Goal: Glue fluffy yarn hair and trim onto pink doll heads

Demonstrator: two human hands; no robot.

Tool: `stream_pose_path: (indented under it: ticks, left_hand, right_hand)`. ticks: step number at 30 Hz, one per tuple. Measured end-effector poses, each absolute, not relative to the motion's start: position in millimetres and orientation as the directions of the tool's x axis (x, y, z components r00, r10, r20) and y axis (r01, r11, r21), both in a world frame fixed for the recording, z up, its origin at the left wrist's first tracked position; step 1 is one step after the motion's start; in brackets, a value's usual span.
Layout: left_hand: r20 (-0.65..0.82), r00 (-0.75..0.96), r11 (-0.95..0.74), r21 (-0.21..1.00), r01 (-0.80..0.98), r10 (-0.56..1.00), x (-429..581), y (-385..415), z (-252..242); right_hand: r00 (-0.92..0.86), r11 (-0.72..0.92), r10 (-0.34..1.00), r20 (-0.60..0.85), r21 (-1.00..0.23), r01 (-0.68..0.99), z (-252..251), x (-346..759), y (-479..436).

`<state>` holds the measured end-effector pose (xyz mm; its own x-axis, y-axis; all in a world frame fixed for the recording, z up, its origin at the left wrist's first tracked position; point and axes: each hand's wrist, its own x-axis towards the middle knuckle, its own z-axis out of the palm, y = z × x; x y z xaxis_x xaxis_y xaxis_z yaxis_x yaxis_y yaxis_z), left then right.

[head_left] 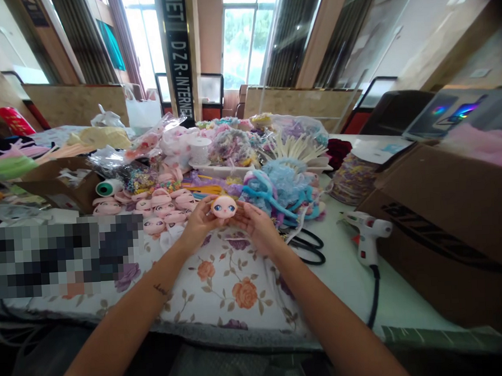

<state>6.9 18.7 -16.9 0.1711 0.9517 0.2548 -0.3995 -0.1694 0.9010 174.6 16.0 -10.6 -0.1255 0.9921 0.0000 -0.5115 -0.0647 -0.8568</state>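
Small, round, pale-pink doll head with painted blue eyes (224, 210), in the left grip (200, 221)

Main risk, in my judgement: a slip. The doll head looks smooth and rounded, and sits out at the fingertips; a loose pinch or a careless turn could send it down onto the white cloth printed with orange and purple flowers (217, 302) below the grip. A thumb dragged across the front might mark the painted eyes, if the surface is delicate.

Second risk: the white glue gun with a black cable (369, 232), right of the grip on the pale desk (345, 301). If hot, a sideways sweep of the right arm could bring skin against it. The black looped cord (311, 246), nearer on that side, might snag a wrist.

Pose: 2 forearms reach forward from the near edge and converge. Left grip pinches the head at its left side, fingers partly hidden behind. Right grip (257, 224) is cupped at the head's right and underside, palm turned inward; cannot tell whether it bears any weight. Face points back toward the wearer.

Just beyond and left of the grip: a heap of pale-pink, flat-looking doll-face pieces (163, 206). Beyond, slightly right: a light-blue gauzy bundle (284, 178).
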Motion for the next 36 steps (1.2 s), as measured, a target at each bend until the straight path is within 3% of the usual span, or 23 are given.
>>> stream_pose_path:
  ticks: [5,13,25,36]
  left_hand:
    - [0.22,0.217,-0.097,0.879,-0.466,0.951,11,14,-14]
    - [0.002,0.326,0.211,0.757,-0.618,0.945,7,12,-8]
    - [-0.171,0.351,0.365,0.697,-0.617,0.921,12,13,-16]
    - [-0.226,0.337,0.392,0.71,-0.585,0.914,9,8,-16]
  right_hand:
    - [-0.288,-0.209,0.955,-0.073,-0.853,-0.478,-4,173,26]
    - [-0.25,-0.212,0.964,-0.087,-0.821,-0.53,-20,173,26]
    - [-0.208,-0.193,0.973,-0.096,-0.835,-0.515,-20,177,16]
    - [-0.205,-0.193,0.973,-0.105,-0.856,-0.48,-22,175,12]
